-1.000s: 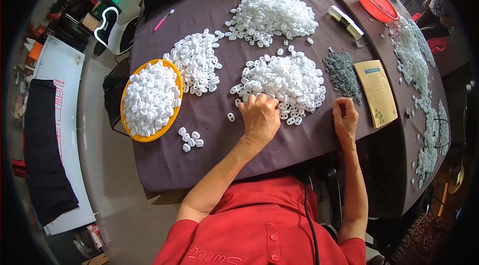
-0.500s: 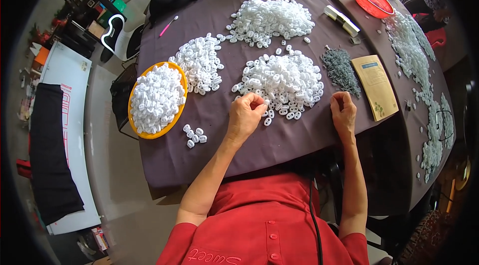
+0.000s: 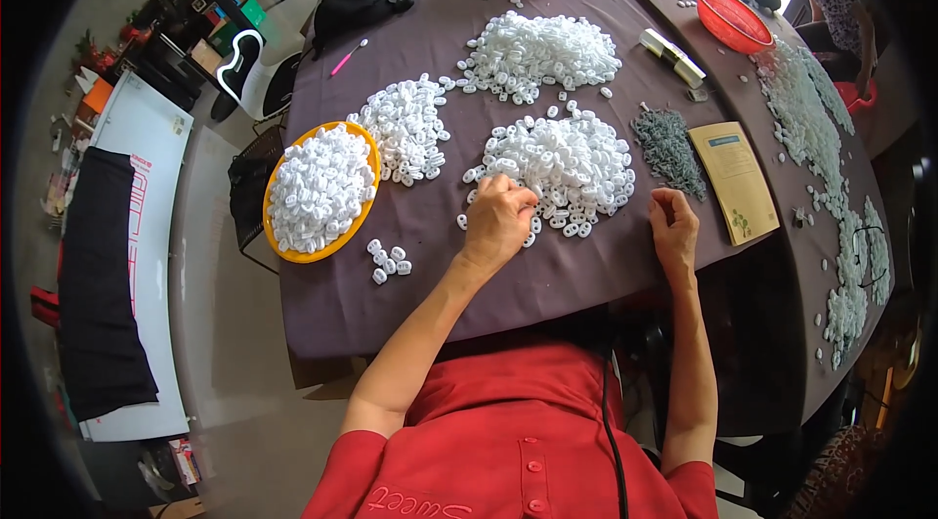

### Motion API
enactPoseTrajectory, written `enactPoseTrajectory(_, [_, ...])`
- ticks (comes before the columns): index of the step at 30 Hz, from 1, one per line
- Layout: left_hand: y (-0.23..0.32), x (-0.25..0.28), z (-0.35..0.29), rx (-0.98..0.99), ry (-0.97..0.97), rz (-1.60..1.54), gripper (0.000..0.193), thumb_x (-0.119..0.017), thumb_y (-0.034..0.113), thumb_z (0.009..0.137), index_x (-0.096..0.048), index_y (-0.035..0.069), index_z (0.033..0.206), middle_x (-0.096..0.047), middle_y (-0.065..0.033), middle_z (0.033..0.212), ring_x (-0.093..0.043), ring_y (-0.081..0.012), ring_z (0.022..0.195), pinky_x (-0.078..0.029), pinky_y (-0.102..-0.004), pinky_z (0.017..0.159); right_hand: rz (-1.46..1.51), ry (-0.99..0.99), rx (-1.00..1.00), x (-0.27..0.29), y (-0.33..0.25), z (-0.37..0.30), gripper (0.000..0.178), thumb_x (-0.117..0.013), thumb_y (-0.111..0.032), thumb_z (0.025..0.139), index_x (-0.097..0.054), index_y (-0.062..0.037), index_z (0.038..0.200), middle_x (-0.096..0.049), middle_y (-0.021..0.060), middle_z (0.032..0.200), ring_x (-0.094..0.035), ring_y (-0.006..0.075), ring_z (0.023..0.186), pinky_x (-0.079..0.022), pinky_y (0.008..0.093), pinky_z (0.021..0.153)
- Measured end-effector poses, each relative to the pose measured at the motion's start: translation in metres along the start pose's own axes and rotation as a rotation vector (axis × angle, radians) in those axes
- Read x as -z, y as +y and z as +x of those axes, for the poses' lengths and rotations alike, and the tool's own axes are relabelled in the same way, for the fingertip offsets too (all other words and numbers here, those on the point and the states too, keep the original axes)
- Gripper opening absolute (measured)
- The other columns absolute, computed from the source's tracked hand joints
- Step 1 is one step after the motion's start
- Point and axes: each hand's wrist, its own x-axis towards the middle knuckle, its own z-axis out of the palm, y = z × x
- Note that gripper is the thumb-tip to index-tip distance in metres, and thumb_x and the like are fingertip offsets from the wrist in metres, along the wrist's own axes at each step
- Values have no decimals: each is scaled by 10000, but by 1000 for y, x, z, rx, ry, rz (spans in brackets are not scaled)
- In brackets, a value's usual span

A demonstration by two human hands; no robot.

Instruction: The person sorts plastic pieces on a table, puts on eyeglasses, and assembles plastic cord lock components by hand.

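Bent over the near edge of a heap of small white oval plastic pieces with holes (image 3: 572,162) is my left hand (image 3: 496,224). Its fingers are drawn together against the pieces, and what they pinch is hidden. My right hand (image 3: 674,234) hovers at the table's front edge, thumb and forefinger closed together; anything between them is too small to name. Just beyond it lies a heap of tiny grey parts (image 3: 669,150). A few loose white pieces (image 3: 390,266) rest on the cloth to the left.
A yellow bowl (image 3: 313,256) heaped with white pieces stands left. More white heaps (image 3: 542,55) lie farther back. A brown paper packet (image 3: 733,192) is right of the grey parts. Red baskets (image 3: 733,21) and a pink stick (image 3: 342,63) are beyond. Another person (image 3: 848,16) sits far right.
My left hand has moved forward and right, from the heap's front edge onto its pieces, its fingers now turned down. The right hand stays nearly in place. The view has shifted slightly.
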Motion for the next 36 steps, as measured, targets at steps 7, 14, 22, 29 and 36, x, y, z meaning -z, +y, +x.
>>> enactPoseTrajectory(7, [1, -7, 7, -31, -150, 176, 127, -683, 81, 670, -704, 157, 769, -566, -38, 845, -520, -233, 868, -427, -374, 767, -10, -4, 31, 1, 0, 1, 111, -588, 3, 830, -602, 7, 940, -607, 64, 800, -579, 110, 711, -463, 235, 664])
enactPoseTrajectory(14, [4, 1, 9, 16, -144, 128, 75, -711, 118, 648, -674, 122, 713, -582, -22, 821, -520, -247, 864, -428, -372, 787, -44, -24, 107, 1, -7, 3, 86, -543, 34, 823, -589, 7, 890, -576, 71, 784, -548, 143, 678, -443, 255, 622])
enactPoseTrajectory(22, [10, 28, -16, 425, -277, -589, 79, -694, 54, 767, -619, 32, 777, -617, -1, 769, -583, -99, 734, -479, -246, 649, 188, -246, 118, -38, -81, -17, 103, -540, 61, 804, -571, -4, 879, -558, 57, 837, -528, 119, 726, -414, 234, 626])
enactPoseTrajectory(29, [17, 38, -44, 444, -148, -894, 54, -641, 31, 841, -601, 19, 876, -621, 0, 768, -578, -47, 686, -500, -195, 600, 279, -488, 17, -86, -108, -48, 70, -537, 35, 844, -560, -3, 898, -577, 50, 776, -542, 94, 667, -446, 229, 587])
enactPoseTrajectory(36, [27, 42, -55, 488, 24, -877, 42, -642, 34, 836, -607, 10, 836, -615, 7, 706, -567, -43, 637, -486, -196, 567, 773, -496, -355, -96, -107, -57, 40, -573, -28, 873, -569, 2, 898, -595, 28, 780, -572, 83, 659, -489, 234, 570])
